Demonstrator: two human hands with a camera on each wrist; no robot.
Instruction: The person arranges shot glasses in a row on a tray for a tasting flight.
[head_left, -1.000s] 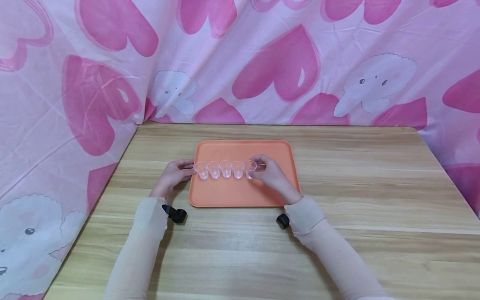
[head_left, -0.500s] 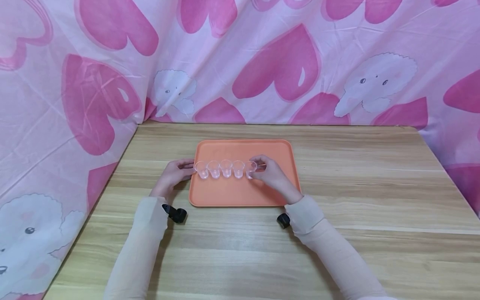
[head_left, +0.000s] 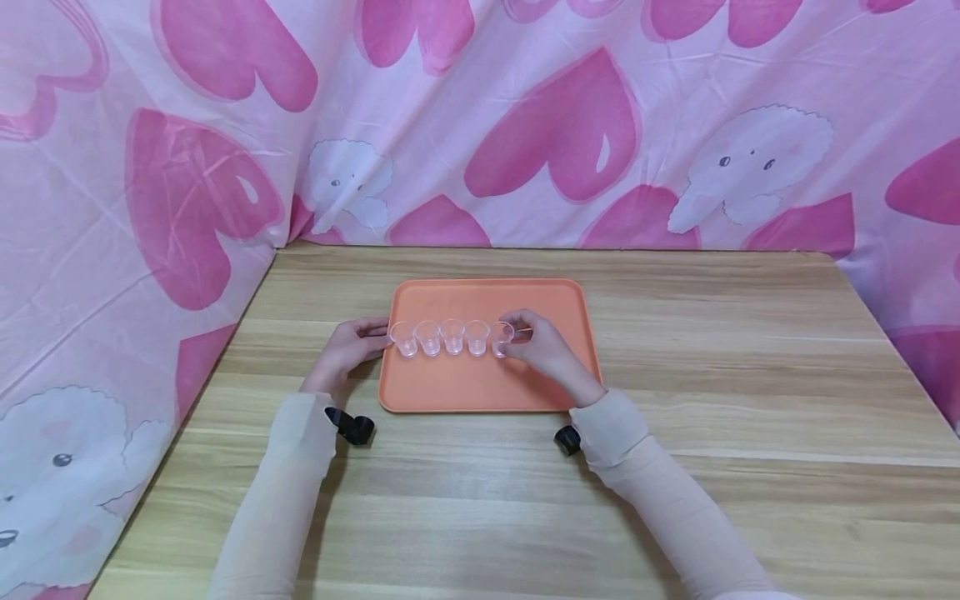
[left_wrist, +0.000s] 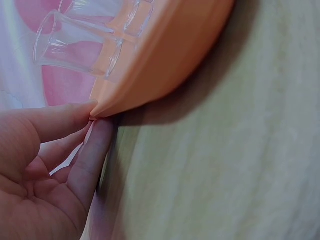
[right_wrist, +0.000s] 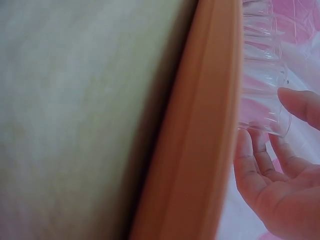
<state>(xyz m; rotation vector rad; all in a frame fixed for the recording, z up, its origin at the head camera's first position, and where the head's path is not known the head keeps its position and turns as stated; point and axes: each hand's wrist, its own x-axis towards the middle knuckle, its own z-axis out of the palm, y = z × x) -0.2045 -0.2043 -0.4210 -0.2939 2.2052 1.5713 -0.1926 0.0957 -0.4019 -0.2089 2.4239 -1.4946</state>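
Several small clear plastic cups stand upright in a row across an orange tray. My left hand is at the tray's left edge; in the left wrist view its thumb lies on top of the rim with a finger underneath, pinching it. The leftmost cup stands just inside that edge. At the other end of the row, my right hand holds the rightmost cup, thumb near its mouth and curled fingers at its side. Part of this cup is hidden behind the fingers in the head view.
The tray rests on a wood-grain table. A pink cloth with hearts hangs behind the table and along its left side. Black wrist devices sit by both cuffs.
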